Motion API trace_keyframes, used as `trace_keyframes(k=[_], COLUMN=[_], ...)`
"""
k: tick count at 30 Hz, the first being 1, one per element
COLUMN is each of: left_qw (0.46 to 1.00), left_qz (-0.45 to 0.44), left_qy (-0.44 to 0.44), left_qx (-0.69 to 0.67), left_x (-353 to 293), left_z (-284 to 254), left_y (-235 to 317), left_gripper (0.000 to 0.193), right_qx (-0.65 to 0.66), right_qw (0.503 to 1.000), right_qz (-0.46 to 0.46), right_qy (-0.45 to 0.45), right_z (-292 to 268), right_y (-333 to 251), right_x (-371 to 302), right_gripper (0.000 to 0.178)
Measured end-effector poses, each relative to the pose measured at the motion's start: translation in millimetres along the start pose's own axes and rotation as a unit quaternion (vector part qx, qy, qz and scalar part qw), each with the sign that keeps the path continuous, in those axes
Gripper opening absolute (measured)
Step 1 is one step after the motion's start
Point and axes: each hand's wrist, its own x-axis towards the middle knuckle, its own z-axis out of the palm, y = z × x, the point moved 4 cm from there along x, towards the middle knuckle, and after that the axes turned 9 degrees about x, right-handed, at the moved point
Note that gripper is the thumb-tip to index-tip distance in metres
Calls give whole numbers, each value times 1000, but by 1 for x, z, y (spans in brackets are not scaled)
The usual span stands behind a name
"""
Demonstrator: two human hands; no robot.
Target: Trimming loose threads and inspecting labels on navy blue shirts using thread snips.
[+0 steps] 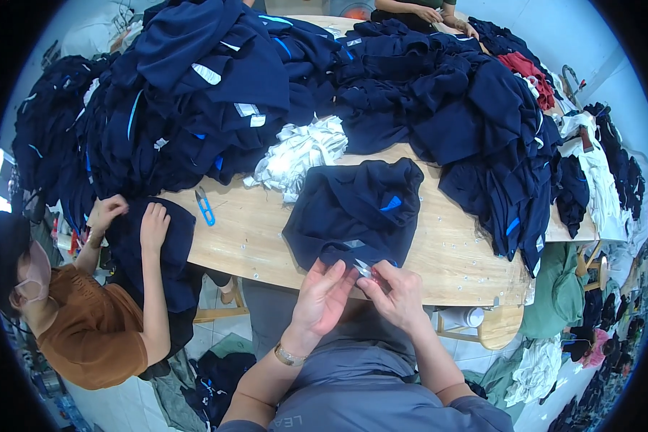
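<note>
A dark navy garment (353, 201) lies bunched on the table in front of me, with a small bright blue patch and a pale label showing on it. At its near edge, my left hand (315, 299) has its thumb and fingers closed on the cloth. My right hand (397, 294) is closed around small thread snips (363, 268); their silver blades point toward the left fingertips, while the handle is hidden in the palm. Just beyond the garment sits a heap of white cloth scraps (306, 153).
Blue-handled snips (207, 208) lie on the wooden table (248, 234) to the left. Large navy garment piles (187, 86) line the far side. A masked co-worker (97, 324) handles navy cloth at left; another person's hands (446, 18) show at the far edge. A wooden stool (500, 327) stands at right.
</note>
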Motion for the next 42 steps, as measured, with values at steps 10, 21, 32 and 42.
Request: trace_keyframes(k=[10, 21, 32, 42], left_qw=[999, 993, 992, 996], left_qz=[26, 58, 71, 53], left_qy=[10, 6, 40, 12], left_qx=[37, 103, 98, 64], left_x=[0, 2, 2, -3], left_z=[6, 4, 1, 0], left_y=[0, -1, -1, -6], left_gripper=[16, 20, 10, 13], right_qx=[-5, -11, 35, -109], right_qw=[1000, 1000, 998, 990], right_qz=[-3, -10, 30, -73], right_qy=[3, 7, 38, 52], right_z=[1, 1, -4, 2], right_y=[1, 0, 0, -1], right_x=[2, 6, 4, 2], right_gripper=[37, 35, 32, 33])
